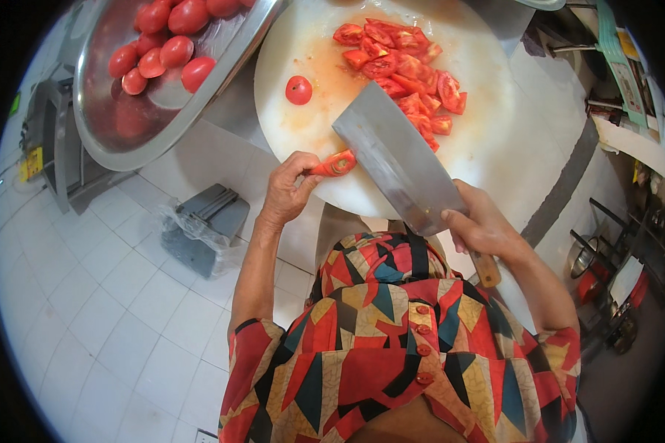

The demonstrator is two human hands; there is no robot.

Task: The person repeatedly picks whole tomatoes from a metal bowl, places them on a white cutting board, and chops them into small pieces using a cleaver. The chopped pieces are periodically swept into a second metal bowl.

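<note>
My left hand (291, 187) pinches a piece of tomato (335, 164) over the near left edge of a round white cutting board (476, 133). Held in my right hand (479, 221) is a cleaver (399, 158) with a wooden handle, its broad blade slanting up and left over the board, one corner close to the tomato piece. A heap of cut tomato wedges (410, 66) lies beyond the blade, which hides some of them. One smooth, round tomato or tomato half (298, 90) sits apart on the board's left side.
A large metal basin (102, 149) with several whole tomatoes (176, 52) stands at the upper left, beside the board. On the tiled floor is a grey bin with a plastic liner (202, 232). A dark rack with pots and utensils (609, 266) is at the right.
</note>
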